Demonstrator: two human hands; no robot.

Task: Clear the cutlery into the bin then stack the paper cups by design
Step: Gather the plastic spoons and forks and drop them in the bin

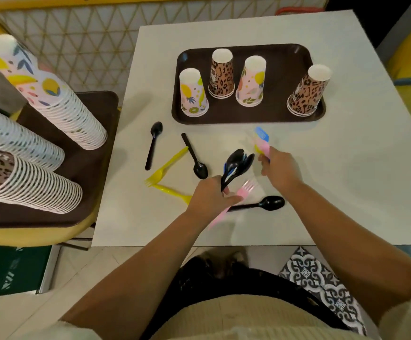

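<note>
Seen from above: a white square table (334, 192) over pale floor with a patterned tile (322, 278) at one corner, lattice panelling (77, 33) behind, and a side seat bearing a brown tray with tall leaning cup stacks (52, 99). On the table, a dark tray (248, 116) carrying four upturned paper cups (221, 74) (two fruit-print, two leopard-print), with black spoons (153, 143) and yellow forks (167, 165) scattered loose in front of it. Left hand (209, 195) clenched round a bunch of black spoons (235, 165) and touching a pink fork (236, 197); right hand (278, 168) grasping blue, pink and yellow cutlery (262, 141).

White table (346, 182); brown tray (283, 111); loose black spoons (153, 143); yellow forks (165, 168).
</note>
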